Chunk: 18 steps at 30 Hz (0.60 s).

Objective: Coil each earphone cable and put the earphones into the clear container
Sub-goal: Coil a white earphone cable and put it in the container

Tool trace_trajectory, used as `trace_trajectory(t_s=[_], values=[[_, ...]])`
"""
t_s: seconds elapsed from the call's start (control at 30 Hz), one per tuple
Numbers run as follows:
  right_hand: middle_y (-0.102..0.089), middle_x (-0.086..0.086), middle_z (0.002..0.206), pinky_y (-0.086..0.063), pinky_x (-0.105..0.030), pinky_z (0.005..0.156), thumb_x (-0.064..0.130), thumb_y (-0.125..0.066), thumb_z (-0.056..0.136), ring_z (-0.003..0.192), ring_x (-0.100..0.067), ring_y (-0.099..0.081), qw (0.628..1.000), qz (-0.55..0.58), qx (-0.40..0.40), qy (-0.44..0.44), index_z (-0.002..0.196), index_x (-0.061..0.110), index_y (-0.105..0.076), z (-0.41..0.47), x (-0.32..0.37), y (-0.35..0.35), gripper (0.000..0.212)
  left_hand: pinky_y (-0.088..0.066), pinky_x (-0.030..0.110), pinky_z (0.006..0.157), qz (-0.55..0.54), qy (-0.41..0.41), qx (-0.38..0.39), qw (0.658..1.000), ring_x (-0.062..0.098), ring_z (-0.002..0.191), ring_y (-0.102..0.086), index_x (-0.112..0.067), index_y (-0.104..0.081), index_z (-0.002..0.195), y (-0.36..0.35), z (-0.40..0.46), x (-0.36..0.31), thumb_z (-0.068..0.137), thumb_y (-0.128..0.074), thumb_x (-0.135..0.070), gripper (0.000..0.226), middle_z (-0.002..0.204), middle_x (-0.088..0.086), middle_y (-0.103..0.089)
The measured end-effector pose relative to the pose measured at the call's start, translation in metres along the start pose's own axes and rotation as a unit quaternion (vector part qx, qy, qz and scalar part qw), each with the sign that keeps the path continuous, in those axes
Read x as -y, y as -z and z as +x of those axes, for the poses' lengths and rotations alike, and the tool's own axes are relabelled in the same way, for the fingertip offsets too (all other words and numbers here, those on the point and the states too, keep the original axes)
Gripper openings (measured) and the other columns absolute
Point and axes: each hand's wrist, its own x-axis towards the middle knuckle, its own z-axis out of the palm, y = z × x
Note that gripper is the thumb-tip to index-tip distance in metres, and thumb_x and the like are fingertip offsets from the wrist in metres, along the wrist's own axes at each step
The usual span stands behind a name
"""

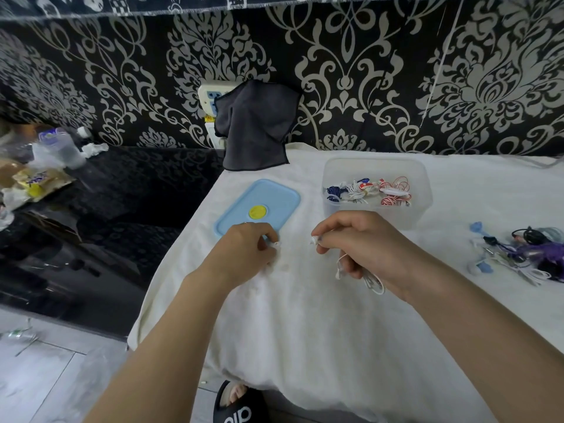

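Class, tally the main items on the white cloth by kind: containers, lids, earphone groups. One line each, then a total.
Clear container: 1
Blue lid: 1
Coiled earphones inside the container: 1 group
Loose earphone pile: 1
White earphone held in both hands: 1
Total: 5

Both hands sat just in front of the clear container (377, 190): right hand (363, 245) gripped a white earphone cable (370, 277), left hand (247, 250) pinched its earbud beside the blue lid (259, 204).

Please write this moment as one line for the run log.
left hand: pinches earbud | right hand: holds white earphone cable | clear container: open, holds coiled earphones | blue lid: beside it
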Motion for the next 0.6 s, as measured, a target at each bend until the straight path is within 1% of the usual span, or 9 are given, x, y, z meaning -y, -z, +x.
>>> trace_trajectory(t_s=[0.1, 0.17, 0.3, 0.37, 0.43, 0.53, 0.6], values=[[-0.075, -0.003, 0.082, -0.038, -0.024, 0.043, 0.011, -0.066, 0.088, 0.045, -0.012, -0.05, 1.0, -0.001, 0.0, 0.0, 0.091, 0.015, -0.075, 0.0005, -0.0001, -0.0008, 0.01, -0.04, 0.009, 0.049, 0.006, -0.006, 0.001, 1.0, -0.001, 0.053, -0.052, -0.022, -0.067, 0.087, -0.0026, 0.0033, -0.0008, 0.083, -0.07, -0.015, 0.009, 0.077, -0.005, -0.064], [-0.076, -0.004, 0.082, -0.039, -0.024, 0.043, 0.012, -0.066, 0.088, 0.045, -0.012, -0.05, 1.0, -0.001, 0.0, 0.0, 0.091, 0.016, -0.075, 0.0005, -0.0001, -0.0006, 0.01, -0.039, 0.01, 0.048, 0.016, -0.012, 0.0, 1.0, 0.001, 0.053, -0.051, -0.023, -0.064, 0.083, -0.003, 0.0045, -0.0018, 0.083, -0.07, -0.014, 0.011, 0.079, -0.005, -0.065], [-0.075, -0.005, 0.083, -0.039, -0.023, 0.043, 0.011, -0.066, 0.089, 0.046, -0.014, -0.051, 1.0, 0.005, -0.001, 0.001, 0.092, 0.014, -0.074, -0.0002, 0.0006, 0.0003, 0.009, -0.038, 0.009, 0.05, 0.025, -0.022, -0.005, 0.999, -0.005, 0.058, -0.052, -0.025, -0.059, 0.077, -0.0024, 0.0044, -0.0026, 0.083, -0.067, -0.01, 0.018, 0.08, -0.008, -0.063], [-0.075, -0.003, 0.081, -0.038, -0.024, 0.044, 0.011, -0.066, 0.088, 0.044, -0.012, -0.051, 1.0, 0.007, -0.001, 0.003, 0.093, 0.014, -0.074, -0.0005, 0.0009, 0.0007, 0.009, -0.038, 0.009, 0.049, 0.032, -0.027, -0.008, 0.999, -0.004, 0.057, -0.051, -0.027, -0.057, 0.074, -0.0028, 0.0039, -0.0027, 0.083, -0.066, -0.009, 0.022, 0.077, -0.009, -0.061], [-0.075, -0.001, 0.081, -0.039, -0.025, 0.045, 0.012, -0.067, 0.088, 0.044, -0.011, -0.052, 1.0, 0.006, -0.002, 0.004, 0.093, 0.015, -0.074, -0.0003, 0.0011, 0.0011, 0.009, -0.038, 0.01, 0.05, 0.045, -0.035, -0.012, 0.998, -0.001, 0.057, -0.05, -0.028, -0.056, 0.073, -0.0032, 0.0037, -0.0032, 0.082, -0.067, -0.009, 0.023, 0.075, -0.01, -0.059], [-0.076, -0.004, 0.084, -0.04, -0.026, 0.046, 0.012, -0.067, 0.088, 0.046, -0.013, -0.053, 1.0, 0.004, -0.002, 0.003, 0.093, 0.015, -0.074, -0.0005, 0.001, 0.0023, 0.009, -0.039, 0.011, 0.053, 0.068, -0.048, -0.01, 0.996, 0.002, 0.061, -0.05, -0.028, -0.055, 0.075, -0.0041, 0.0034, -0.0043, 0.084, -0.066, -0.01, 0.023, 0.074, -0.01, -0.059], [-0.076, -0.006, 0.085, -0.04, -0.026, 0.046, 0.012, -0.067, 0.088, 0.046, -0.013, -0.053, 1.0, 0.007, -0.003, 0.003, 0.093, 0.014, -0.073, -0.0006, 0.0011, 0.0032, 0.009, -0.038, 0.012, 0.052, 0.067, -0.051, -0.007, 0.996, 0.005, 0.063, -0.051, -0.028, -0.053, 0.075, -0.0042, 0.0036, -0.0044, 0.086, -0.064, -0.01, 0.023, 0.075, -0.009, -0.06]])
